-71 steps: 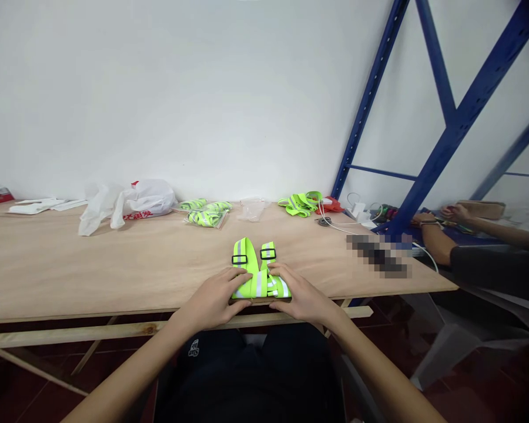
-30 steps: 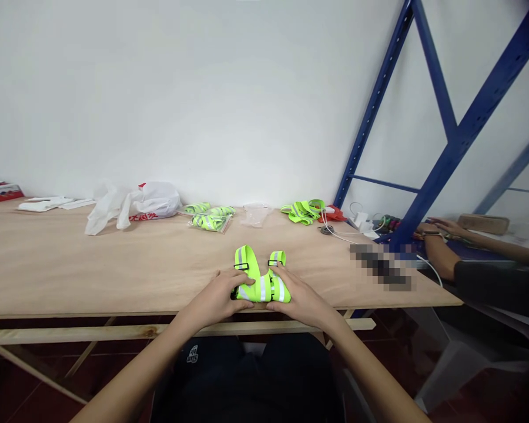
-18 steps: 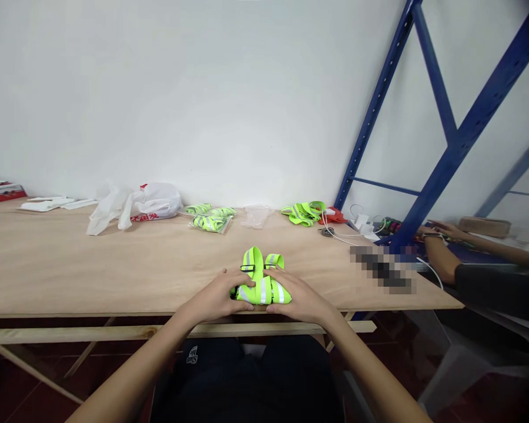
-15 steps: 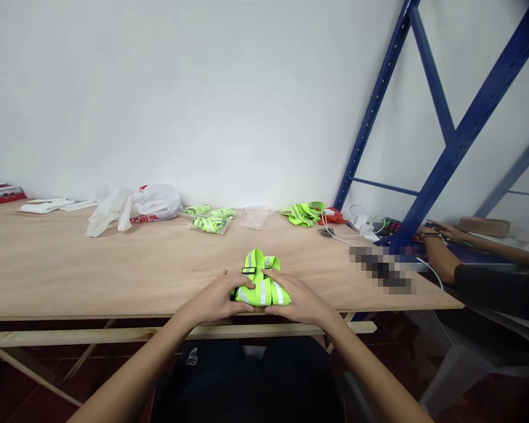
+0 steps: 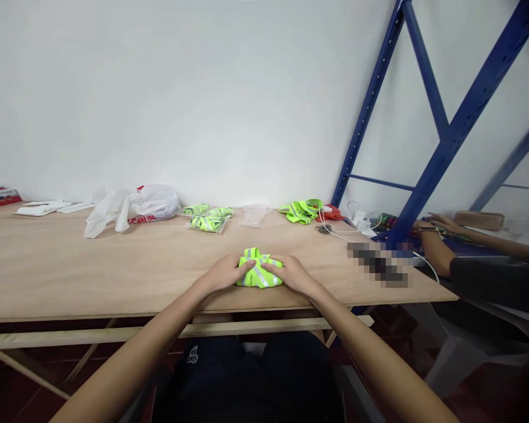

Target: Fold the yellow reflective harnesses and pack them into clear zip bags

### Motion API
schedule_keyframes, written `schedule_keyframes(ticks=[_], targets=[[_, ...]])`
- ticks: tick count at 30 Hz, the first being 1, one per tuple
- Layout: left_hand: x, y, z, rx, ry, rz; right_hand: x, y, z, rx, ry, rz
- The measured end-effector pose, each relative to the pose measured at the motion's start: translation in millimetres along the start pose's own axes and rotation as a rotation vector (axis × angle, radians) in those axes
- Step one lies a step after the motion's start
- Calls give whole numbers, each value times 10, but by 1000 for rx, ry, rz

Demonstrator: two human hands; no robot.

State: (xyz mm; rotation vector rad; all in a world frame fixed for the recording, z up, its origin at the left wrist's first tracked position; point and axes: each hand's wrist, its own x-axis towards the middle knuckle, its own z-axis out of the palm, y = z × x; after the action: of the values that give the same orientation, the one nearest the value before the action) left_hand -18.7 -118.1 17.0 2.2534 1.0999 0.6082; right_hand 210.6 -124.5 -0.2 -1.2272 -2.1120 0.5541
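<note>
A neon-yellow reflective strap vest [image 5: 260,276] with silver stripes lies folded in a compact bundle near the table's front edge. My left hand [image 5: 227,272] grips its left side, thumb on top and fingers partly hidden behind it. From the right, my right hand [image 5: 293,273] holds the bundle with its thumb pressed on the top and the other fingers around the far side. One strap loop stands up behind my thumbs.
Along the wall lie bagged reflective vests [image 5: 211,219], a clear plastic bag [image 5: 254,215], loose reflective straps [image 5: 300,210] and a white carrier bag [image 5: 154,202]. At right are a blue metal frame [image 5: 441,141], a white cable [image 5: 335,235] and another person's arms [image 5: 438,249].
Both hands have moved slightly up and away from the table edge with the vest. The bundle is folded smaller, and my thumbs have shifted from its near side onto its top.
</note>
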Motion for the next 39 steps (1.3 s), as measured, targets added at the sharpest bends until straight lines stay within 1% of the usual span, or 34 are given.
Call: schedule_keyframes(ticks=[3,5,7,8,9,11,13,15,17,19,22,24,26,29,33,36,39], targets=[[131,-117,40,180,45,-125,148,89,27,-82,-7,-15],[229,-200,67,324,120,-150,216,167,66,-133,21,-28],[321,-277,82,391,170,-140,244,239,105,-199,89,-30],[360,-312,83,393,158,-132,245,266,119,-236,127,-26],[393,-344,79,379,120,-120,239,285,129,-272,160,-13],[440,-395,62,313,19,-72,218,299,134,-322,172,30],[461,-426,47,203,-51,-11,197,287,126,-310,115,89],[460,-435,48,85,-50,37,185,262,120,-261,56,128],[442,-422,67,24,-5,74,180,233,131,-215,48,130],[413,-394,102,45,59,121,174,201,167,-184,91,97],[362,-339,167,140,138,172,139,132,246,-192,169,15],[325,-301,208,228,169,167,91,68,292,-228,169,-24],[279,-261,235,316,179,147,36,-1,319,-279,131,-28],[163,-197,228,354,159,149,-23,-84,331,-339,78,16],[-74,-149,123,347,73,271,-29,-117,334,-336,64,37],[-197,-173,34,360,2,331,-30,-96,334,-349,55,-27],[-198,-226,-4,317,-19,343,-61,-68,318,-348,11,-149]])
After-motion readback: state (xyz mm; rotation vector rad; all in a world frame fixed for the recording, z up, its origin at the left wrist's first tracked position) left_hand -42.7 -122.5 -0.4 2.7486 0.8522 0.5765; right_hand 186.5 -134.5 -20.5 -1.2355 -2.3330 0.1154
